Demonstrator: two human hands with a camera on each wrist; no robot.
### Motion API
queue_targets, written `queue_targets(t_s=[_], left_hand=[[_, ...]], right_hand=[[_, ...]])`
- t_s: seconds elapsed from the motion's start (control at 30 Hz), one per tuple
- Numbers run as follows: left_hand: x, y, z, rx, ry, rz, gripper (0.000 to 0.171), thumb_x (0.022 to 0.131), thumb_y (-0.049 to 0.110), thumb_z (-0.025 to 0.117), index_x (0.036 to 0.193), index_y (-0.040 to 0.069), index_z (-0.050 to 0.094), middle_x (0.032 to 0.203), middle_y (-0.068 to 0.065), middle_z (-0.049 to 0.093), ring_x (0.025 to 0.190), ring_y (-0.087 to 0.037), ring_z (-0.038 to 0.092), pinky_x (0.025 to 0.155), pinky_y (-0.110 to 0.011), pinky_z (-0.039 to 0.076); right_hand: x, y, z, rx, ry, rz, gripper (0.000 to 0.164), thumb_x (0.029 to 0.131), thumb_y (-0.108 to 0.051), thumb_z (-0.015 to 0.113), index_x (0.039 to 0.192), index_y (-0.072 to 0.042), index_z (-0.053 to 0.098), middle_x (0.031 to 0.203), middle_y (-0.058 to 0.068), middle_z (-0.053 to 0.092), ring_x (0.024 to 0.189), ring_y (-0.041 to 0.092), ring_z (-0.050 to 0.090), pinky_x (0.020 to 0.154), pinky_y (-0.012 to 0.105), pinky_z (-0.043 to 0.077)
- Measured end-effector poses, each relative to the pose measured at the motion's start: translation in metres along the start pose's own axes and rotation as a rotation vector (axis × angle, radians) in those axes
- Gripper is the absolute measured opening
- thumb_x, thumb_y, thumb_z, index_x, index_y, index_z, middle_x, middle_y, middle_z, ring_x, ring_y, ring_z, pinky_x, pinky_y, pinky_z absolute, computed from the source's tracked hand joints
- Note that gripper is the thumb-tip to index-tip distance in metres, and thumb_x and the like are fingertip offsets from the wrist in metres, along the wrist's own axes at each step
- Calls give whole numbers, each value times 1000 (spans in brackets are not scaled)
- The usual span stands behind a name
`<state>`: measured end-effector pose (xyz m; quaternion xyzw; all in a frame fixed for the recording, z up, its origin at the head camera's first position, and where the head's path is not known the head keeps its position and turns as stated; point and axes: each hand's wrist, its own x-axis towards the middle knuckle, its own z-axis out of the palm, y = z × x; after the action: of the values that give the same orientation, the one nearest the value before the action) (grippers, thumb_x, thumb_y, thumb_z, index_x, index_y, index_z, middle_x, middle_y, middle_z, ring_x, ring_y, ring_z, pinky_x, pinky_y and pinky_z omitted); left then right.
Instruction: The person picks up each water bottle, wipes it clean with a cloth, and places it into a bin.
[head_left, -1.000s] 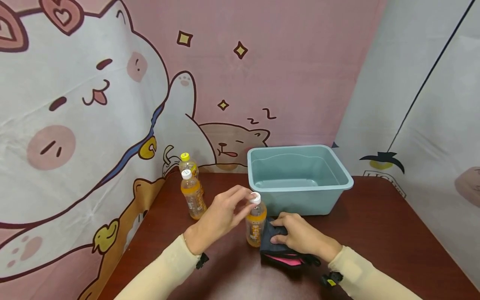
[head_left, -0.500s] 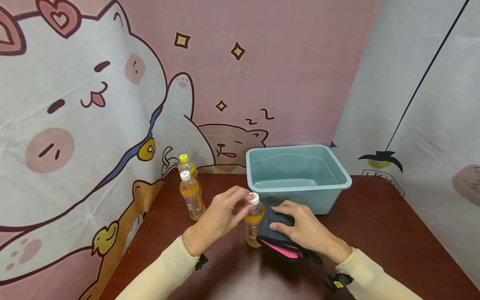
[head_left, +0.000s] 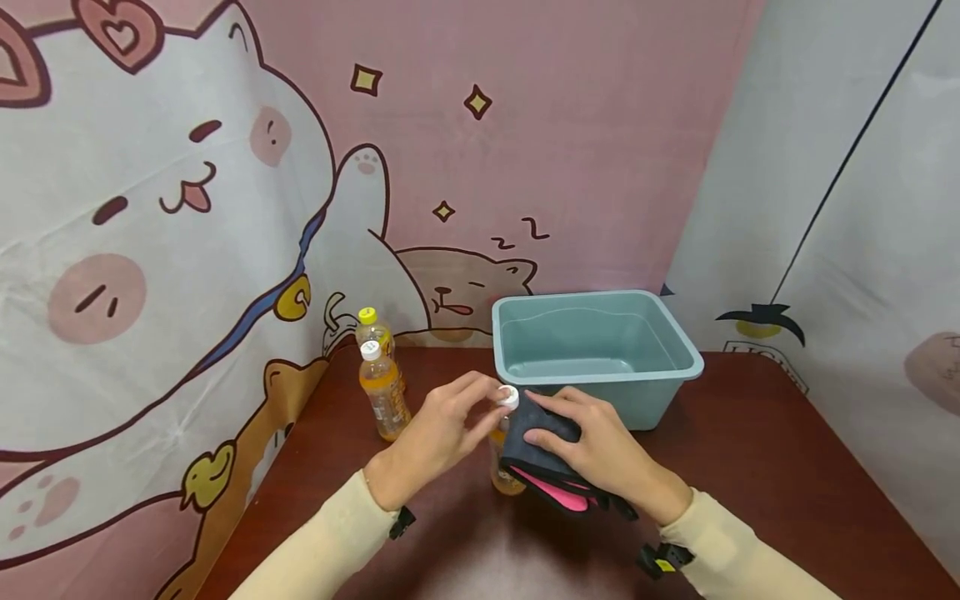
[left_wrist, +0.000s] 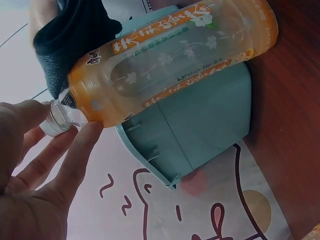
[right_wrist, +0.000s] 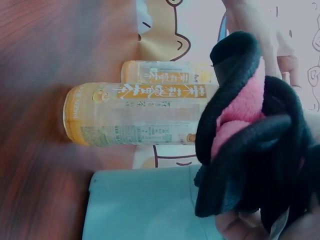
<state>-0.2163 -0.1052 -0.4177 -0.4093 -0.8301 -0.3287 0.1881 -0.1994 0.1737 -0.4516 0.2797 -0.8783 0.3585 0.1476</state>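
My left hand pinches the white cap of a clear drink bottle with an orange label. The bottle stands upright on the table. In my right hand is a folded cloth, dark grey outside with black edging and pink inside. The cloth overlaps the bottle's upper right side in the head view. Its edge lies right by the bottle's neck and shoulder in the left wrist view, where the label shows fully. Pink folds of the cloth show in the right wrist view.
Behind the hands, a blue-green plastic tub stands on the dark red-brown table. Two more bottles are at the back left: one white-capped, one yellow-capped behind it. A cartoon-printed backdrop borders the table.
My right hand has moved the cloth up and left, from beside the bottle to over its upper part. My left hand stays at the cap.
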Motion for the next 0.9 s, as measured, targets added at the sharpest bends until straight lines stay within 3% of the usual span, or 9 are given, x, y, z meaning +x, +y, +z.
queue_targets(t_s=[0.2, 0.9], left_hand=[[0, 0, 1, -34, 0, 9, 24, 105, 11, 89, 125, 11, 77, 118, 0, 75, 94, -7, 76, 86, -11, 65], [-1, 1, -1, -8, 13, 12, 23, 105, 10, 89, 123, 11, 76, 116, -1, 74, 90, -8, 69, 81, -11, 64]], right_hand=[[0, -3, 0, -31, -24, -4, 60, 99, -35, 96, 151, -11, 79, 110, -5, 75, 86, 1, 64, 68, 20, 56], [-2, 3, 1, -67, -80, 24, 62, 97, -35, 98, 146, -2, 80, 112, -2, 78, 86, -1, 65, 68, 19, 57]])
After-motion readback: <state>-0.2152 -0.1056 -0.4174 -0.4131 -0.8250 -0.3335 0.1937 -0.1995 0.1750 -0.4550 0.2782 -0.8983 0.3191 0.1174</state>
